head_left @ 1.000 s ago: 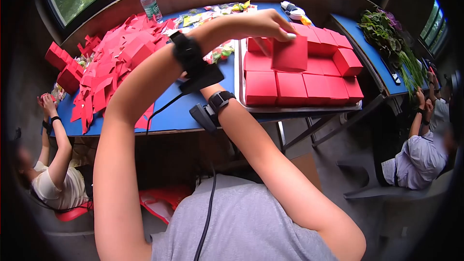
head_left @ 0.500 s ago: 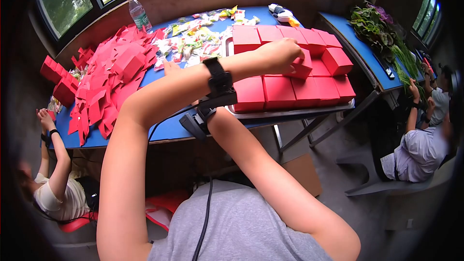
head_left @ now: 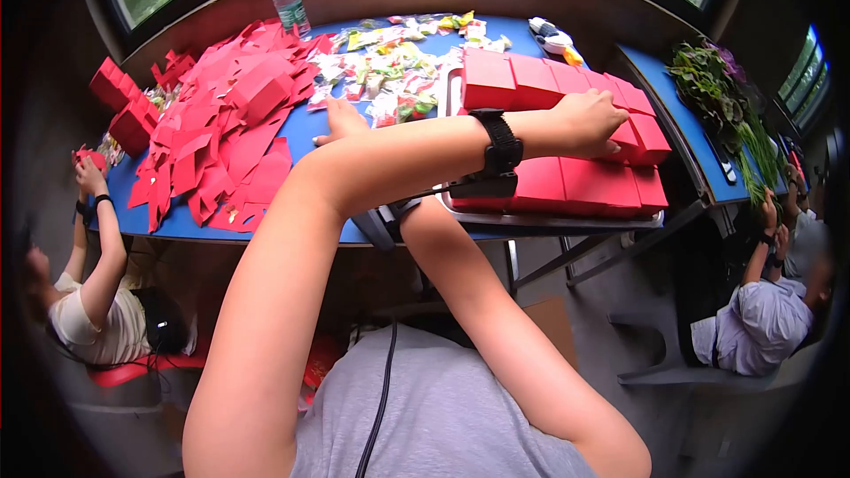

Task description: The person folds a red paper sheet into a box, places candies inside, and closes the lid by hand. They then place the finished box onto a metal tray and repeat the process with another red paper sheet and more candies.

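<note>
My left arm crosses over my right, and my left hand (head_left: 591, 122) is at the tray on the right. Its fingers are bent against a small red paper box (head_left: 625, 143) in the middle row. Further rows of red boxes (head_left: 540, 184) sit in front of and behind it in the metal tray (head_left: 450, 97). My right hand (head_left: 342, 120) shows partly beyond my left forearm, its thumb and a finger apart, near wrapped sweets (head_left: 390, 71). Nothing shows in it. My forearm hides the rest of that hand.
A heap of folded red paper pieces (head_left: 235, 106) covers the blue table's left part. Behind it stands a water bottle (head_left: 289, 2). Leafy greens (head_left: 704, 88) lie on another table at right. One person (head_left: 102, 301) sits at left; others (head_left: 766, 310) sit at right.
My left hand has shifted right along the middle row, and the tilted box there now sits lower among the others. My right hand stays by the sweets. The view has turned slightly.
</note>
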